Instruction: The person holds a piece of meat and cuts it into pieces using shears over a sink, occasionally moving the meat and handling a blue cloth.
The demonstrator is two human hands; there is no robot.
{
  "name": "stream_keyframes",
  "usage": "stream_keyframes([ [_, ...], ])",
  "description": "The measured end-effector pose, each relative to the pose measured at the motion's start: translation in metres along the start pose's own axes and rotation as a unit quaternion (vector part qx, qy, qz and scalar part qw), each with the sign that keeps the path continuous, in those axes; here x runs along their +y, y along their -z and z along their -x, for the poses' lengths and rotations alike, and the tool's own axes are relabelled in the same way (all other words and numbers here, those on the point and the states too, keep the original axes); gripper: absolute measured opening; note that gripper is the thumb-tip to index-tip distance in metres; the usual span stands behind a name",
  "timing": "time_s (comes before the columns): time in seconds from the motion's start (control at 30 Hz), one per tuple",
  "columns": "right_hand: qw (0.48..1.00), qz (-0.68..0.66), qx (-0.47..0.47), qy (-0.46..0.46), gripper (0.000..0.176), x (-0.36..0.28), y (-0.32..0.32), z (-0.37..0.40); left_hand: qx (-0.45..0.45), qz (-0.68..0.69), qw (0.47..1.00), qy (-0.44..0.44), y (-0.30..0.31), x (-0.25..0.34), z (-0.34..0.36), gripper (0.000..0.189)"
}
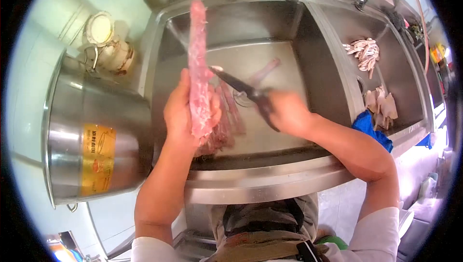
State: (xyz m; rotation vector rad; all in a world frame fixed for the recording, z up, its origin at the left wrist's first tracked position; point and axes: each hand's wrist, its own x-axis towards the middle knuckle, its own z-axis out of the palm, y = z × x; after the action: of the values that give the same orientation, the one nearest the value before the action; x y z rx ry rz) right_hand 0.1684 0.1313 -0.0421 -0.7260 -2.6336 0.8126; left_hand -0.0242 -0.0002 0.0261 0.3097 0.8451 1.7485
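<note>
You are holding the strip of raw meat (197, 59) upright over the sink (275, 54), your left hand (183, 115) pinching its lower part in a tight grip. Your right hand (289, 114) is clasping the scissors (239, 86), whose tip is touching the strip. You seem to be trimming it; the next cut is asking for a steady strip and your thumb kept clear.

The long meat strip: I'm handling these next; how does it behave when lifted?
Probably fairly firm: the meat strip stands upright above the left hand. Likely slippery, looking wet and glossy. Seemingly light: one hand holds it while the right hand works scissors.
</note>
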Motion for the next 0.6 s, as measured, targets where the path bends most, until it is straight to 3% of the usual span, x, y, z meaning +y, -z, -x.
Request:
stream_keyframes([
  [0.07,0.996,-0.056,0.033,0.061,0.02,-0.003,0.0,0.003,0.008,-0.006,1.0,0.015,-0.011,0.004,0.003,0.053],
  [0.23,0.994,0.037,0.05,0.088,0.026,0.002,-0.008,0.003,-0.056,-0.04,0.998,0.014,-0.002,0.005,0.003,0.058],
  [0.37,0.995,0.062,0.048,0.069,0.028,0.002,-0.01,0.006,0.018,-0.059,0.998,0.001,-0.021,0.002,0.01,0.058],
  [0.47,0.994,0.08,0.022,0.064,0.011,-0.001,-0.003,0.007,-0.013,-0.045,0.999,0.005,-0.022,0.003,0.011,0.055],
  [0.53,0.995,0.004,0.051,0.081,0.009,0.012,-0.012,0.006,-0.092,-0.03,0.995,-0.006,-0.015,0.003,0.009,0.054],
  [0.6,0.993,-0.03,0.061,0.099,0.012,0.017,-0.014,0.002,-0.054,0.007,0.999,-0.004,-0.011,-0.001,0.005,0.053],
])
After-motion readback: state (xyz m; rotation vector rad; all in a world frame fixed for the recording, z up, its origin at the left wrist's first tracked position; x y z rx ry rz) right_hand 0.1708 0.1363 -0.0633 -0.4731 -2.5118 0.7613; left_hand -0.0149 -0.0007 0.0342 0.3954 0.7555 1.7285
